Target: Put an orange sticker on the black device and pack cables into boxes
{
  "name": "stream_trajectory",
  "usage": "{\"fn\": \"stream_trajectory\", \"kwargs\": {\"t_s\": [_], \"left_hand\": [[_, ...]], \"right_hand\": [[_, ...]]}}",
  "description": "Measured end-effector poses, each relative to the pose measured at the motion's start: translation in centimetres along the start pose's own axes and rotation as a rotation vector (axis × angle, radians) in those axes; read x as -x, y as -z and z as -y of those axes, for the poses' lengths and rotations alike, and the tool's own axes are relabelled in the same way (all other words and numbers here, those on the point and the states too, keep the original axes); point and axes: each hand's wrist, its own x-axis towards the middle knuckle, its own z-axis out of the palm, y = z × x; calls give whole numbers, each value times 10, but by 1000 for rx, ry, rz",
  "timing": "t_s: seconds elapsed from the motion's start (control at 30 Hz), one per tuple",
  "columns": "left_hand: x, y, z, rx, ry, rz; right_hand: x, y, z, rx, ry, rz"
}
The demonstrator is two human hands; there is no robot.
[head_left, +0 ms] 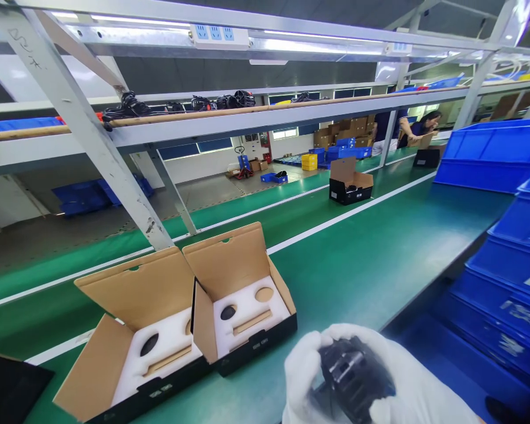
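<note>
Hands in white gloves, left [302, 371] and right [417, 383], both wrapped around a black ribbed plastic device [353, 377] low over the green bench [357, 265]. Looks like packing: next it'd need lowering squarely into the white foam insert [247, 315] of the nearest open cardboard box [241, 294].

Factory packing line; green conveyor belt [344, 259]; blue bins [490, 153]
</note>
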Motion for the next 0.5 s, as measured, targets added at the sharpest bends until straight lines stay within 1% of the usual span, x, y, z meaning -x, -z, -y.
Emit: {"fn": "stream_trajectory", "kwargs": {"t_s": [0.07, 0.13, 0.2, 0.23, 0.3, 0.37, 0.43, 0.5], "left_hand": [[-2, 0, -11, -21, -87, -62], [-6, -6, -20, -37, -202, -134], [-9, -13, -25, -5, -292, -196], [-11, -15, -26, 25, -344, -203], [-15, -16, -25, 73, -456, -191], [-19, -9, -20, 75, -533, -160], [-21, 2, -15, 29, -517, -129], [-19, 10, -10, -77, -513, -136]], "right_hand": [[-2, 7, -12, -1, 63, 43], [-3, 12, -20, 1, 118, 88], [-6, 14, -26, -32, 131, 128], [-7, 14, -28, -76, 125, 143], [-10, 12, -33, -220, 121, 159], [-14, 8, -42, -418, 135, 158], [-17, 3, -53, -614, 129, 158], [-21, -3, -63, -751, 82, 163]]}}
